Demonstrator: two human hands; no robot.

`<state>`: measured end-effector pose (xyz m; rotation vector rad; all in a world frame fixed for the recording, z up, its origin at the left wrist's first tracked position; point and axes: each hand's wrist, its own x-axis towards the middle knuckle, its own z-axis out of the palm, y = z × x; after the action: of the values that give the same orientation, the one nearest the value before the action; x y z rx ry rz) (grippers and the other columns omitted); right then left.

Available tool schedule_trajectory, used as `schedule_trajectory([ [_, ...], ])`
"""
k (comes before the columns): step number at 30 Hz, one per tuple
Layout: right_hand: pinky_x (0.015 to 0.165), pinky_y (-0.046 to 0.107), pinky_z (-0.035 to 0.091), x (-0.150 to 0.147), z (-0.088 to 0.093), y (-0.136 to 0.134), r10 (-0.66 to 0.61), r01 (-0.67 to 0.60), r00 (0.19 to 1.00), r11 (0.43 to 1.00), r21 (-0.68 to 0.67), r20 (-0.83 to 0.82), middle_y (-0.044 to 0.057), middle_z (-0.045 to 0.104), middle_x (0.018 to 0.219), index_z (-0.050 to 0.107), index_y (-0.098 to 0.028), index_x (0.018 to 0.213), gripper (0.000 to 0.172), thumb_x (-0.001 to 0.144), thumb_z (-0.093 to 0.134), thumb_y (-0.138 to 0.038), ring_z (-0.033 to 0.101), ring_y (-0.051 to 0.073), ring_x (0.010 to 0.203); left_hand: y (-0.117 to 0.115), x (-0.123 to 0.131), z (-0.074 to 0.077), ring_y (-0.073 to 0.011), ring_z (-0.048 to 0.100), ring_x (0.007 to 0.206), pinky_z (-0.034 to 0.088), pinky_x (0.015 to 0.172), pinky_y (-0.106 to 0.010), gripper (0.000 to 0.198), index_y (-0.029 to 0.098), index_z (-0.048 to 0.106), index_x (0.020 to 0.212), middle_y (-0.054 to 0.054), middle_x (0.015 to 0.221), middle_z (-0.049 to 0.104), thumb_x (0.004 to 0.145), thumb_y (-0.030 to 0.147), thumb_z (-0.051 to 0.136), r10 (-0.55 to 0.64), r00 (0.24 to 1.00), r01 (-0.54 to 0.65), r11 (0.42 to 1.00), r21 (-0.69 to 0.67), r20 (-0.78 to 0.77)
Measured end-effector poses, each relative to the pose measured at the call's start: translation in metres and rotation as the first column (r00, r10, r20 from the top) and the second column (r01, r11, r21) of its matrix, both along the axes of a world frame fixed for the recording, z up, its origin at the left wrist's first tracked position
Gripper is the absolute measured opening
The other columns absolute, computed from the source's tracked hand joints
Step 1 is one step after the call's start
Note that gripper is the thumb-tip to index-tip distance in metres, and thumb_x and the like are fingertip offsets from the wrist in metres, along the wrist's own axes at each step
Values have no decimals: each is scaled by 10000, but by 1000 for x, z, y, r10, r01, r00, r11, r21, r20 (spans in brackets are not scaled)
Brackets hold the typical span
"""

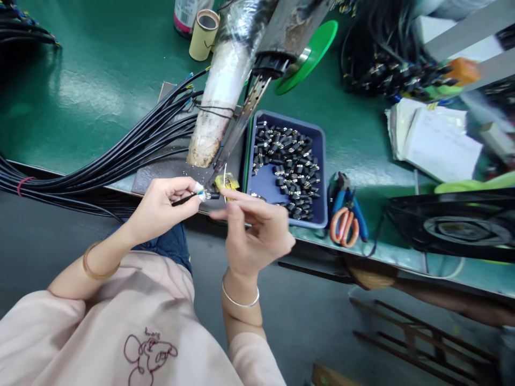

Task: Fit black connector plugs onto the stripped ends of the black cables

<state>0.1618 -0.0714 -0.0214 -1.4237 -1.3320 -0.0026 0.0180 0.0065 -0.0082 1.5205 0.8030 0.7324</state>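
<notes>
My left hand [169, 201] is closed around the end of a black cable [183, 200], pinching it between thumb and index finger. Short coloured wires at that end meet a small black connector [212, 196] with metal pins. To its right, my right hand [255, 228] is closed and partly blurred, its fingertips by a thin silvery wire [225, 179] that stands up from them. Just above both hands, a soldering iron [245, 118] points down, its tip close to a yellow lump of material [228, 182]. Beside the iron hangs a foil-wrapped tube [217, 91].
A blue tray [325, 177] of black connectors stands right of the iron. Pliers [345, 217] lie beside it. Bundled black cables [100, 166] stretch left. A green disc [322, 51], papers [438, 139] and a black fan-like object [462, 228] are further off.
</notes>
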Motion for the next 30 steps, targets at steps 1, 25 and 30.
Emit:
schedule_trajectory([
  [1, 482, 189, 527, 1, 1, -2, -48, 49, 998, 999, 23, -46, -30, 770, 804, 653, -219, 927, 46, 907, 641, -179, 709, 96, 571, -2, 0, 1, -58, 405, 561, 333, 515, -178, 133, 124, 616, 716, 33, 611, 486, 824, 197, 588, 2, 1000, -2, 1000, 27, -8],
  [25, 441, 208, 444, 3, 8, -18, 44, -37, 986, 998, -42, 164, -56, 700, 622, 730, -255, 1066, 186, 888, 681, -225, 602, 89, 448, -21, -16, 9, -84, 506, 575, 423, 532, -179, 129, 116, 708, 767, -12, 652, 638, 829, 215, 653, 23, 999, -27, 991, 134, 34],
  [30, 451, 210, 444, -1, 9, -21, 70, -57, 986, 994, -91, 153, -40, 699, 624, 757, -262, 1023, 174, 895, 655, -200, 635, 98, 484, -22, -15, 5, -74, 451, 556, 373, 525, -183, 129, 128, 692, 749, 11, 631, 612, 842, 205, 647, 73, 997, -70, 960, 270, 1],
])
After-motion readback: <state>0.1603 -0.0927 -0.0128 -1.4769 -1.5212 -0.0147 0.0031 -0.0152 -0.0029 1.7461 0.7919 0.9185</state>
